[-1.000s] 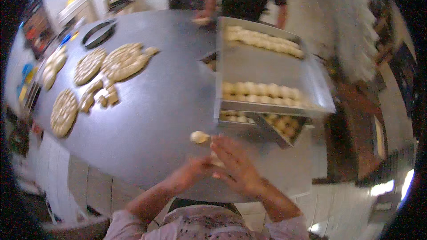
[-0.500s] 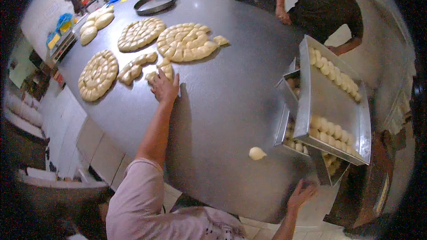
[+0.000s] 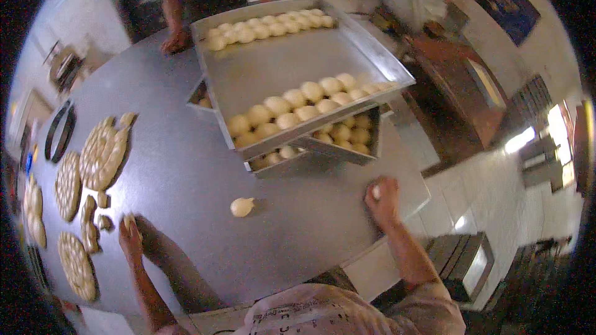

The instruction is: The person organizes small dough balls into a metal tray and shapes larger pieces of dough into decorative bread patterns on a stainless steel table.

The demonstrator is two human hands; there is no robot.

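Observation:
My left hand [image 3: 131,237] is at the left part of the metal table, its fingers closed on a small piece of dough that shows pale at the fingertips. Beside it lie a loose dough piece [image 3: 105,223] and a longer dough strip [image 3: 90,224]. At the table's right corner my right hand [image 3: 383,203] is curled down on the surface around a dough ball [image 3: 376,192], of which only a small pale part shows. Between the hands sits a single dough ball [image 3: 242,206] with a pinched tip.
Stacked metal trays hold rows of dough balls; the top tray [image 3: 279,65] lies skewed over others. Scored dough rounds [image 3: 76,265] and a dark metal ring [image 3: 60,131] are on the left. Across the table [image 3: 167,96] a person's hand [image 3: 176,43] rests near the trays.
The view has swung right. My left hand has come away from the dough pieces with one in its fingers. My right hand, open beside the table before, is now curled on its surface.

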